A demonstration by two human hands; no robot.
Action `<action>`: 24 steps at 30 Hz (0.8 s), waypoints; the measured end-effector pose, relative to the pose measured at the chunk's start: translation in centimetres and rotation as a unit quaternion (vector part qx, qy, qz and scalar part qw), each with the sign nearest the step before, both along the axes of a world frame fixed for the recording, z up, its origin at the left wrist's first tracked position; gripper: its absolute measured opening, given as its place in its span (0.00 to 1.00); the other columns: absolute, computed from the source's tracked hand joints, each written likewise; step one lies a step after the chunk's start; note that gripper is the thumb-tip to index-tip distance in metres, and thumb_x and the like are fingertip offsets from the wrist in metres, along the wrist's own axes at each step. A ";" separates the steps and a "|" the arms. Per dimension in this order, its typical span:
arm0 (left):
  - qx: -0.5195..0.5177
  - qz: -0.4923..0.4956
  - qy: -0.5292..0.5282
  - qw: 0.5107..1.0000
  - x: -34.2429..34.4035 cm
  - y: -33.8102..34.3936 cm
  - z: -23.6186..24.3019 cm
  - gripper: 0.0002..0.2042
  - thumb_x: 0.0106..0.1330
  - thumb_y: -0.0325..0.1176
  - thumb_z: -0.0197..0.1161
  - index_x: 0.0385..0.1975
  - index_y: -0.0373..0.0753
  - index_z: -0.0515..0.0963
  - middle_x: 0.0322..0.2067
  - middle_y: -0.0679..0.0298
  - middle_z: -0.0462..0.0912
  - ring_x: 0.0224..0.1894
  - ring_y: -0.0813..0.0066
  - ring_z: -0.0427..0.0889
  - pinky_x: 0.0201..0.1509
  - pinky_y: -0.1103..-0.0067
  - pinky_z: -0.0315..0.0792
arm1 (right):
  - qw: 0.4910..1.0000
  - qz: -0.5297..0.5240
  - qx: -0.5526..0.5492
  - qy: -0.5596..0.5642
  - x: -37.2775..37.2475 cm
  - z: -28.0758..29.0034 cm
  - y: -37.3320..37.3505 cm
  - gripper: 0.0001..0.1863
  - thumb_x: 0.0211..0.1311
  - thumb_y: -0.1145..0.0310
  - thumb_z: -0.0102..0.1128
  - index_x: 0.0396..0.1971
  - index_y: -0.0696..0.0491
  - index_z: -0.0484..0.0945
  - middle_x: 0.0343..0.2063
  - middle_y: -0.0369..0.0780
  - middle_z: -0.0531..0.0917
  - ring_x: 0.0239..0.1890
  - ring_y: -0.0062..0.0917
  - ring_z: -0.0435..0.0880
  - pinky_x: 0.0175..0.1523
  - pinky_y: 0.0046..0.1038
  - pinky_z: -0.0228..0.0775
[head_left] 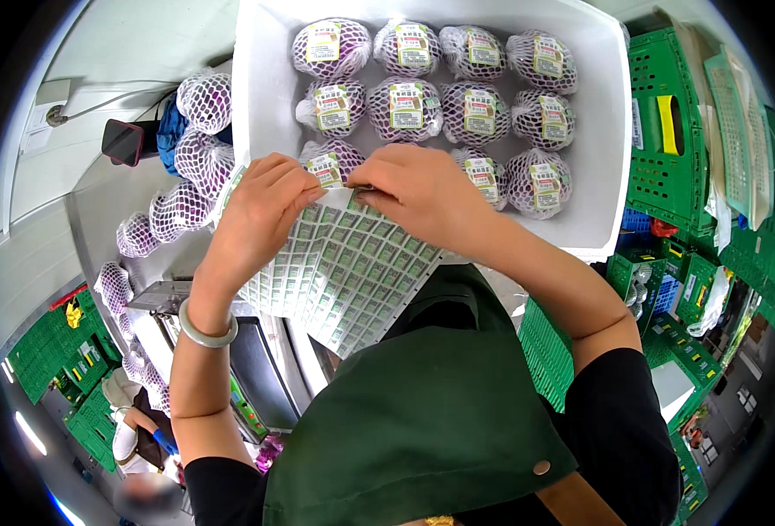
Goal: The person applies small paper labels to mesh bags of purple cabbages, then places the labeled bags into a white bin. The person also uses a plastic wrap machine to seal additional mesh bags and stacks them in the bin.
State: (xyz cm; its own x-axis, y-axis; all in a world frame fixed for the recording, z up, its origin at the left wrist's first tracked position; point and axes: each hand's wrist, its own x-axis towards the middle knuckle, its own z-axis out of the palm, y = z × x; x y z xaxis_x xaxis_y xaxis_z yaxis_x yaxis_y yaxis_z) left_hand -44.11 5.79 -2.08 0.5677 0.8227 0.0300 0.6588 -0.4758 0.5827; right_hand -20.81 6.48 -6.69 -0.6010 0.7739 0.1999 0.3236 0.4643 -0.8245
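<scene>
Sheets of small green-and-white stickers (352, 272) hang in front of my apron, slightly fanned at the lower end. My left hand (265, 206) pinches their upper left side, its thumb near the top edge. Closed at the top edge, my right hand (418, 193) also grips the sheets with its fingertips; whether one sticker is being peeled cannot be made out. Just beyond my hands is a white foam box (599, 131) with rows of purple, cabbage-like heads (406, 103) in white netting, most showing a label. My hands partly cover the nearest row.
More netted purple heads (203, 158) line the left side of the box, near a dark phone-like device (123, 142). Green crates (668, 131) stack up on the right. At the lower left, a person with a blue glove (165, 440) stands near other green crates (54, 337).
</scene>
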 end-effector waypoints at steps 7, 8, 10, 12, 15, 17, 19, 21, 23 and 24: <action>-0.027 0.038 0.048 0.998 0.0 -1.0 -1.4 0.05 0.63 0.29 0.63 0.31 0.36 0.76 0.29 0.59 0.78 0.36 0.59 0.76 0.43 0.68 0.69 | 0.992 -0.055 -0.033 0.107 0.8 -1.5 0.2 0.05 0.59 0.72 0.63 0.35 0.54 0.79 0.29 0.35 0.80 0.32 0.24 0.80 0.35 0.26 0.72; -0.035 0.041 0.049 0.997 -0.2 -1.2 -1.6 0.04 0.63 0.29 0.63 0.30 0.36 0.76 0.29 0.59 0.78 0.35 0.59 0.76 0.43 0.68 0.69 | 0.979 -0.059 -0.126 0.146 1.6 -1.3 0.8 0.06 0.59 0.73 0.64 0.35 0.54 0.79 0.29 0.34 0.81 0.30 0.22 0.79 0.33 0.24 0.71; -0.051 0.048 0.049 0.996 -0.5 -1.5 -1.3 0.04 0.63 0.28 0.63 0.30 0.35 0.76 0.29 0.60 0.78 0.35 0.59 0.76 0.42 0.69 0.69 | 0.906 -0.139 -0.383 0.114 5.0 -0.7 3.5 0.05 0.62 0.73 0.63 0.36 0.57 0.79 0.27 0.33 0.80 0.28 0.15 0.76 0.32 0.19 0.68; -0.053 0.035 0.045 0.997 -0.4 -1.6 -0.9 0.04 0.62 0.28 0.63 0.30 0.35 0.76 0.29 0.60 0.78 0.35 0.59 0.76 0.42 0.69 0.69 | 0.915 -0.132 -0.381 0.030 7.9 -4.8 4.6 0.10 0.57 0.70 0.68 0.37 0.59 0.82 0.24 0.35 0.82 0.23 0.16 0.76 0.29 0.20 0.69; -0.041 0.013 0.045 0.998 0.4 -1.8 -0.4 0.04 0.62 0.26 0.62 0.30 0.34 0.74 0.28 0.59 0.76 0.34 0.59 0.75 0.40 0.69 0.69 | 0.896 -0.081 -0.434 -0.034 9.3 -11.1 3.7 0.09 0.53 0.70 0.69 0.32 0.58 0.82 0.23 0.36 0.83 0.24 0.16 0.78 0.27 0.22 0.69; -0.028 -0.007 0.039 0.999 0.9 -1.6 0.0 0.04 0.63 0.24 0.60 0.29 0.32 0.72 0.27 0.57 0.72 0.32 0.57 0.73 0.38 0.70 0.68 | 0.885 -0.071 -0.456 -0.067 9.1 -13.8 3.7 0.08 0.52 0.70 0.69 0.29 0.59 0.82 0.23 0.38 0.83 0.24 0.18 0.80 0.26 0.24 0.70; -0.022 -0.013 0.041 0.999 1.4 -1.4 0.1 0.04 0.63 0.23 0.60 0.29 0.32 0.72 0.27 0.56 0.73 0.32 0.57 0.73 0.38 0.70 0.68 | 0.904 -0.054 -0.403 -0.128 8.6 -15.4 3.9 0.09 0.52 0.70 0.69 0.30 0.58 0.82 0.25 0.39 0.84 0.25 0.20 0.81 0.28 0.26 0.71; -0.016 -0.016 0.040 0.999 1.8 -1.1 0.1 0.04 0.63 0.23 0.60 0.29 0.32 0.72 0.27 0.56 0.73 0.33 0.57 0.73 0.38 0.70 0.68 | 0.931 -0.067 -0.271 -0.237 8.5 -15.8 3.7 0.11 0.52 0.69 0.69 0.33 0.58 0.80 0.27 0.39 0.84 0.27 0.20 0.82 0.30 0.26 0.72; -0.007 0.001 0.042 0.999 1.7 -1.4 0.0 0.04 0.63 0.23 0.60 0.29 0.32 0.73 0.27 0.56 0.73 0.33 0.57 0.73 0.38 0.70 0.68 | 0.921 -0.091 -0.041 -0.376 7.5 -13.2 3.9 0.14 0.54 0.69 0.70 0.38 0.58 0.78 0.29 0.37 0.83 0.27 0.18 0.80 0.32 0.25 0.71; -0.009 0.012 0.041 0.999 1.6 -1.4 -0.1 0.04 0.63 0.23 0.60 0.29 0.31 0.72 0.27 0.56 0.73 0.33 0.58 0.73 0.38 0.70 0.68 | 0.931 -0.059 -0.110 -0.342 7.3 -11.1 4.3 0.14 0.58 0.67 0.67 0.41 0.56 0.77 0.33 0.39 0.85 0.33 0.22 0.83 0.38 0.28 0.73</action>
